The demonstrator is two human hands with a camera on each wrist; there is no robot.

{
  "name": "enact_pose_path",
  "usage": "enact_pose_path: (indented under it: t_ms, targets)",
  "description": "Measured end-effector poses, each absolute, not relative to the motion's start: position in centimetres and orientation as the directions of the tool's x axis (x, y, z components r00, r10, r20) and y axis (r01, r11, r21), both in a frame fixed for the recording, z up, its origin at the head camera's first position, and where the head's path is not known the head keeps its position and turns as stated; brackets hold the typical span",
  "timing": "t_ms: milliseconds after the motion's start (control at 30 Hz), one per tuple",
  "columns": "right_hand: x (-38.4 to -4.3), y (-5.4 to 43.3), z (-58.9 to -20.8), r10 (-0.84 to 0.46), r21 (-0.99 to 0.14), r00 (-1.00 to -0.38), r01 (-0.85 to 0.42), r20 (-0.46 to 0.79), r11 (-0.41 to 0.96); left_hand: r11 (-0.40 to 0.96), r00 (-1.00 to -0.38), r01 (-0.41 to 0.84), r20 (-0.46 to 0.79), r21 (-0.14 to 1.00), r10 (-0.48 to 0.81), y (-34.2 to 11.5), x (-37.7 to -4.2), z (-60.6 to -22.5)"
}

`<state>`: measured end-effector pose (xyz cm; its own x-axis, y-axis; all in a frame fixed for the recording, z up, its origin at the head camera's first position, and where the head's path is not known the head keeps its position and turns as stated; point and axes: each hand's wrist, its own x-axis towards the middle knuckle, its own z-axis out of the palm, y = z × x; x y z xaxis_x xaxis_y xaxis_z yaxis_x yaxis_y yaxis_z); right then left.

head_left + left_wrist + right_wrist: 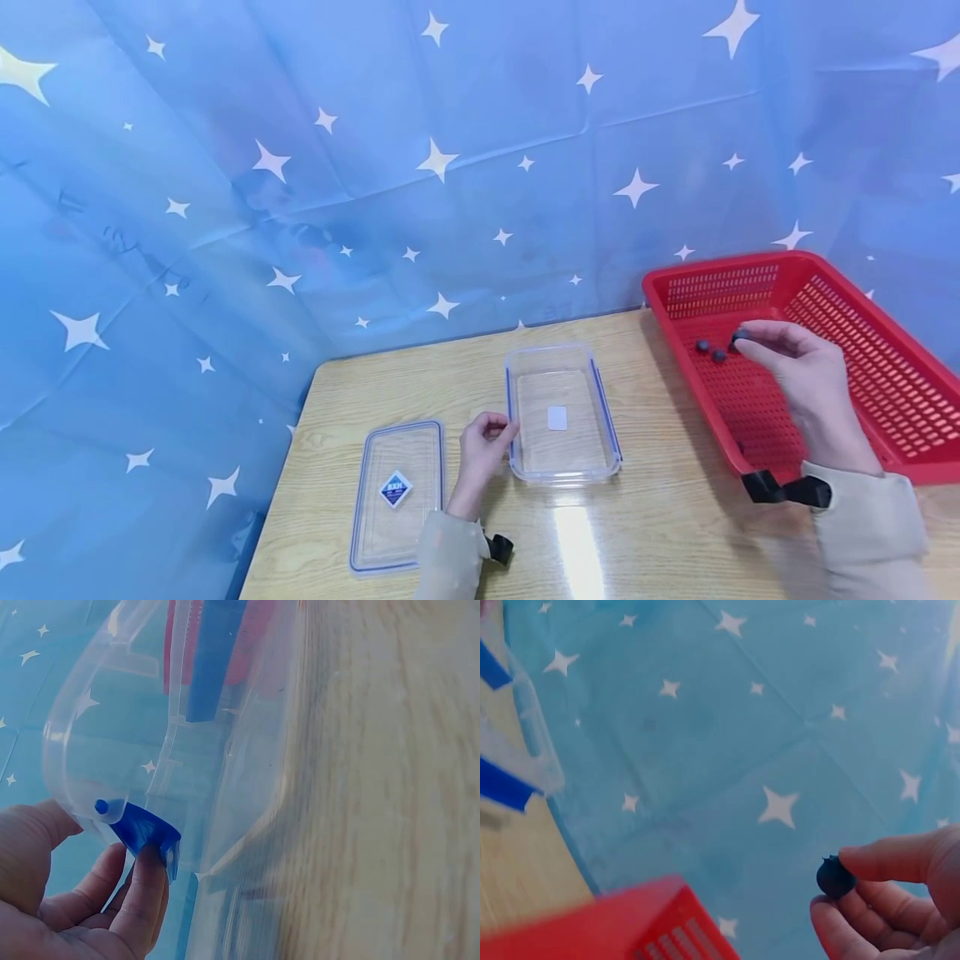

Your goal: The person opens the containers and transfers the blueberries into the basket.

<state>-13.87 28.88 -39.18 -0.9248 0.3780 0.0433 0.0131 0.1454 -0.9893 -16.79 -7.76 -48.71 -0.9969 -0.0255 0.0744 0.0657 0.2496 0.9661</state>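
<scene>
Over the red basket (692, 379), my right hand (808, 379) pinches a blueberry (835, 877) between thumb and fingertips; its small crown shows in the right wrist view. Several more blueberries (718, 356) lie on the basket floor below and beside the hand. My left hand (483, 450) grips the left side of a clear plastic food container (566, 478). In the left wrist view, the thumb is at the container's rim and the curled fingers touch a blue latch (146, 829). The container stands upright without its lid, with a small white label in its base.
A clear lid (401, 533) with a blue seal and a blue-and-white sticker lies flat on the wooden table (345, 392), left of the container. Behind the table hangs a blue star-patterned cloth (480, 192). The basket stands at the right, its far side close to the cloth.
</scene>
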Motion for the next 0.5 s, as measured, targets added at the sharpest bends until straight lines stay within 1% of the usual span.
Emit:
enact_pose_path:
  t_ms: [133, 267, 400, 500]
  targets:
    - [-13.3, 30.1, -39.6, 0.385, -0.997, -0.923, 0.005, 0.024, 0.073, 0.244, -0.997, 0.072, 0.078, 0.967, -0.015, -7.6, -16.0, -46.9]
    - [-13.0, 30.9, -39.9, 0.396, -0.999, -0.918, 0.001, 0.012, 0.034, 0.245, -0.997, 0.076, 0.080, 0.966, -0.009, -7.6, -15.8, -46.5]
    - [-12.9, 31.4, -40.2, 0.392, -1.000, -0.920, 0.003, 0.005, 0.018, 0.244, -0.997, 0.075, 0.080, 0.967, -0.009, -7.6, -15.9, -46.7]
    - [-12.9, 31.5, -40.3, 0.395, -0.999, -0.919, 0.029, -0.012, 0.038, 0.238, -0.997, 0.073, 0.078, 0.968, -0.013, -7.8, -16.7, -48.4]
